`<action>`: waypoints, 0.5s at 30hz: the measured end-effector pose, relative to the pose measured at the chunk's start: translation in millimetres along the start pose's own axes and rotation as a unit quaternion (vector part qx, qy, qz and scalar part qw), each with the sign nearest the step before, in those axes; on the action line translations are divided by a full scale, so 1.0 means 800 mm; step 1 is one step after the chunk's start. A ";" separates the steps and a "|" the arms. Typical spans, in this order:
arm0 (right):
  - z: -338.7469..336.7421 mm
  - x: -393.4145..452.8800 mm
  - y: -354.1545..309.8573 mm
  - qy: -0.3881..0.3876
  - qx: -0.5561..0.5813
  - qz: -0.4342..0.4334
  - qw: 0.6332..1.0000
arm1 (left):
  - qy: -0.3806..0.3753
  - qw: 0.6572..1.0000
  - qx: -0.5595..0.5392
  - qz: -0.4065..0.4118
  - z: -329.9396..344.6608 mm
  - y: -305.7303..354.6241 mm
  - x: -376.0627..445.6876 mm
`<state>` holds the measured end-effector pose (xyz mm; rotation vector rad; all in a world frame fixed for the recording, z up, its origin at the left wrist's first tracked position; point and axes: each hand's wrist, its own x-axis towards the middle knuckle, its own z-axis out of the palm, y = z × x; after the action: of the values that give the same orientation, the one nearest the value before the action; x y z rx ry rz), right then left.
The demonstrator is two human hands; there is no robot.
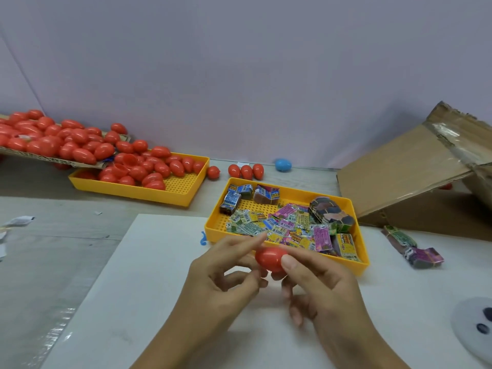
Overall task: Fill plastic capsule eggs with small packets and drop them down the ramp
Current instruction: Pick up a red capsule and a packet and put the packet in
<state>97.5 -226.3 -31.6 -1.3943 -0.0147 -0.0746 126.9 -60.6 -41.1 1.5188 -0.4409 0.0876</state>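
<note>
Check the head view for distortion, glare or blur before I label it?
Head view: wide-angle bending curves the table edge and the walls; soft, even light, faint shadows; glare on the red eggs and the tape on the cardboard ramp; both hands slightly motion-blurred around the held red egg.

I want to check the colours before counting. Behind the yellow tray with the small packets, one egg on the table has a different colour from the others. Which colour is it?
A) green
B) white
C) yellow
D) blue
D: a single blue egg lies on the table behind the packet tray, just right of three red eggs standing there.
</note>
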 end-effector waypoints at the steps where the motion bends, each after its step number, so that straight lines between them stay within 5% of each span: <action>1: -0.001 0.001 0.001 0.005 0.007 0.005 1.000 | 0.012 0.999 -0.026 -0.035 -0.001 0.000 0.002; 6: 0.000 0.002 0.000 -0.022 -0.014 -0.003 1.000 | -0.032 0.985 -0.087 -0.148 -0.004 0.008 0.009; 15: 0.001 0.004 0.001 -0.031 -0.002 0.009 0.999 | -0.022 0.992 -0.085 -0.089 -0.007 0.001 0.007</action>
<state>100.9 -225.6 -32.3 -1.4006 -0.0546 -0.0165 133.1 -56.3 -38.6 1.3867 -0.3365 -0.1213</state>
